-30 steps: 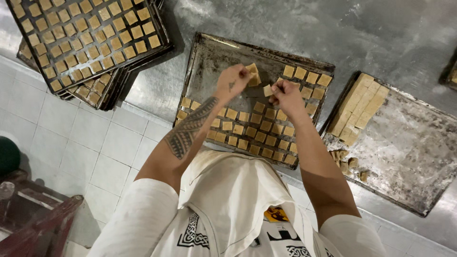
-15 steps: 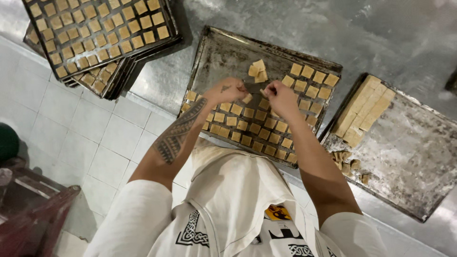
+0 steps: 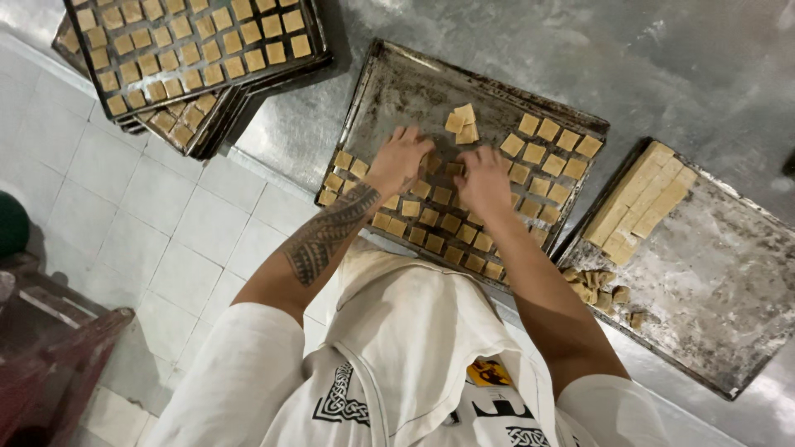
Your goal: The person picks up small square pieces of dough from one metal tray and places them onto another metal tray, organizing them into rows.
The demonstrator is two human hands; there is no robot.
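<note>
Both hands are down on the middle tray [image 3: 389, 91], palms to the metal, working among the small tan dough squares [image 3: 431, 217] laid in rows along its near side. The left hand [image 3: 401, 159] lies flat with fingers spread over the squares; I cannot tell whether it pinches one. The right hand [image 3: 483, 180] sits just beside it, fingers curled down onto the rows, and what it grips, if anything, is hidden under it. Just beyond the fingertips lies a small loose pile of squares [image 3: 461, 122], with another short block of rows [image 3: 551, 149] toward the tray's right corner. To the right a floured tray [image 3: 729, 281] carries a cut slab [image 3: 642, 199] and crumbly scraps [image 3: 592, 285]. To the left, stacked trays [image 3: 190, 58] are full of squares
</note>
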